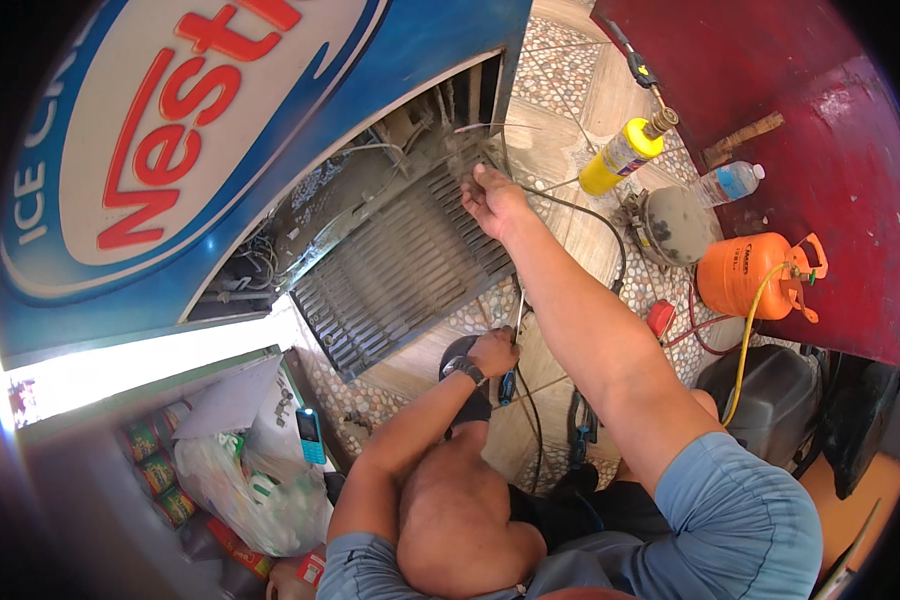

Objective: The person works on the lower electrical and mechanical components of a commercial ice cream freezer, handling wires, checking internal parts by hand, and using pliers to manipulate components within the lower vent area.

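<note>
Grille: dusty slatted metal grille (400,265) slants across the base opening of the blue chest freezer (450,55), its near corner down by the tiled floor (555,345). Can't make out whether any edge is fastened.
Right hand: right hand (492,202) is at the grille's upper right corner, arm reaching fully across. Fingers half curled, thumb near the index; may be touching the edge or pinching something small, can't confirm.
Left hand: left hand (492,353) is low, beside the knee. Fingers closed around a blue-handled screwdriver (507,387), handle end down, shaft up past the fist. Tip looks clear of the grille.
Why this grip: probably parking the driver within reach while the right does the fine work; forearm lies against the raised knee, likely for support.
Right side of floor: yellow gas cylinder (620,157) with brass torch fitting, dusty compressor (673,226), clear water bottle (730,184), orange refrigerant cylinder (740,275) with yellow hose (750,345). All upright except the bottle, whose stance is unclear. Likely grouped there to keep the grille side accessible.
Left side: turquoise keypad phone (311,436) by a translucent plastic bag (255,500), well apart from both hands.
</note>
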The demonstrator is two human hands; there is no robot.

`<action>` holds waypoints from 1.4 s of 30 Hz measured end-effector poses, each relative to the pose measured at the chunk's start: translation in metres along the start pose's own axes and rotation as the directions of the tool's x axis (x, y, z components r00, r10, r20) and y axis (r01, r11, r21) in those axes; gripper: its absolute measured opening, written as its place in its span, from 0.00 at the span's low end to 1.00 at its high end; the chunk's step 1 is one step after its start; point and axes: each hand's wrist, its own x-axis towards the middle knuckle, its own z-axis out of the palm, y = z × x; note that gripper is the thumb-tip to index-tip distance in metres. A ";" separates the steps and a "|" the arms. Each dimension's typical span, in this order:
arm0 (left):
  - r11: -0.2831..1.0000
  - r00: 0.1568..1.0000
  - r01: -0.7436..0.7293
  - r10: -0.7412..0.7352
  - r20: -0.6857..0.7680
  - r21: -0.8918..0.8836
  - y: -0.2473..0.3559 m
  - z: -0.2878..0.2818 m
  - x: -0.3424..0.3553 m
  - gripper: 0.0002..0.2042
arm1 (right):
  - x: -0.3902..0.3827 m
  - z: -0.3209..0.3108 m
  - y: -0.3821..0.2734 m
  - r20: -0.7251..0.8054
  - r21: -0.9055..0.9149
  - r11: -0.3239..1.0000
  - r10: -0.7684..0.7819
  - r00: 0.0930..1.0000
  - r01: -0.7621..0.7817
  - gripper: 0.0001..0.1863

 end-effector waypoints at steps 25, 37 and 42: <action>0.685 0.691 -0.400 -0.211 -0.691 -0.609 0.064 -0.227 0.064 0.21 | -0.001 -0.030 -0.005 0.335 -0.800 0.503 -0.080 0.939 0.328 0.13; 0.610 0.697 -0.446 -0.223 -0.681 -0.655 0.083 -0.245 0.057 0.24 | -0.197 -0.155 -0.030 0.196 -0.962 0.168 -0.131 0.972 0.216 0.19; 0.369 0.737 -0.502 -0.290 -0.610 -0.782 0.076 -0.240 0.075 0.24 | -0.248 -0.183 -0.035 0.195 -0.972 0.142 0.055 0.979 0.186 0.17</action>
